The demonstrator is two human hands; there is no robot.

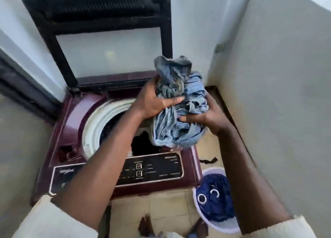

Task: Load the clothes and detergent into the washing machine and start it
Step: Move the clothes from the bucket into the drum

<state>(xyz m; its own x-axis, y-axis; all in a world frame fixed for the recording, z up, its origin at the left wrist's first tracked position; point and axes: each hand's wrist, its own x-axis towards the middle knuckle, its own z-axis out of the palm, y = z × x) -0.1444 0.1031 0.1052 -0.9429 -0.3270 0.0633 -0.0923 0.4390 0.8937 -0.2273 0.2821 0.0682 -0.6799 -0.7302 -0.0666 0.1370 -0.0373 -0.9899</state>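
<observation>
Both hands clutch a crumpled bundle of faded blue denim cloth between them. The left hand presses on the bundle's left side, thumb laid across the front folds; the right hand cups it from the right and below, fingers curled into the fabric. The bundle hangs just above the right part of the round white-rimmed drum opening of the maroon top-loading washing machine, whose dark-framed glass lid stands raised behind the hands. Below the grip lies the black control panel. Lower right of the hands, on the tiled floor, a pale lilac plastic basket holds dark blue clothing.
</observation>
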